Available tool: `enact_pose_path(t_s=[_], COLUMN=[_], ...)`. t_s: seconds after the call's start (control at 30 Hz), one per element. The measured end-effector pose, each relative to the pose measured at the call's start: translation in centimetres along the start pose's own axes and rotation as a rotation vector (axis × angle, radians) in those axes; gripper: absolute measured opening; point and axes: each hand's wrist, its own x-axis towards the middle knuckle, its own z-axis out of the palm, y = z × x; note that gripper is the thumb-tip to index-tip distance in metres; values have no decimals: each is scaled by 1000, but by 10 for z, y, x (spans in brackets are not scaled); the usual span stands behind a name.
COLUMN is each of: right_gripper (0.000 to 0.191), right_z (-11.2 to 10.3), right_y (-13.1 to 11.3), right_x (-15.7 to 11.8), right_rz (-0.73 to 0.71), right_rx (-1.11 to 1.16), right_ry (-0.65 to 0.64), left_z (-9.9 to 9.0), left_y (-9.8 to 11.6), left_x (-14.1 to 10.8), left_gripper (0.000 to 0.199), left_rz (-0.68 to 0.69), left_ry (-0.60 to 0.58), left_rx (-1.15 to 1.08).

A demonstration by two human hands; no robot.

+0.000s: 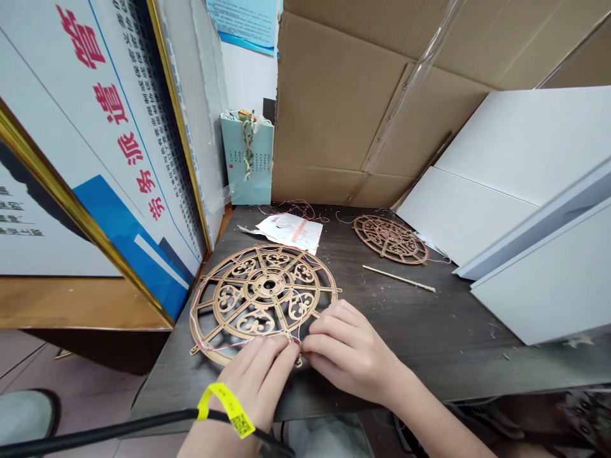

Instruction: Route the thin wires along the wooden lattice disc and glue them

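A round gold openwork frame lies on the dark table, with thin red and white wires running along its rim. My left hand is at the frame's near edge, its fingers closed on the wires. Beside it, my right hand has its fingers pinched together at the same wires, close to the left fingertips. The fingertips hide just how the wires are held. A black cable with a yellow tag passes over my left wrist.
A smaller round frame and a thin stick lie at the right. White paper and loose wires are behind the large frame. A light blue box, cardboard and white panels stand around the table.
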Motion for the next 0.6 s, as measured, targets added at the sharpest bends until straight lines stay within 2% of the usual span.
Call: enact_pose_path(t_s=[0.2,0.4,0.5,0.6], right_gripper=[12,10,12,7], right_z=[-1,-1,-2,-5], right_y=[4,5,5,3], right_x=[-2,-5,-7,-9], right_rz=[20,37,68,135], right_rx=[8,13,54,184], right_ry=[3,-124,-166,-144], left_z=[-2,7,6,2], left_y=[-3,-11,-11,-10], left_x=[4,0,-3,-4], left_gripper=[23,25,27,28], left_rz=[13,123,135,106], left_ry=[-66,-108,-169,-199], left_rx=[45,51,54,42])
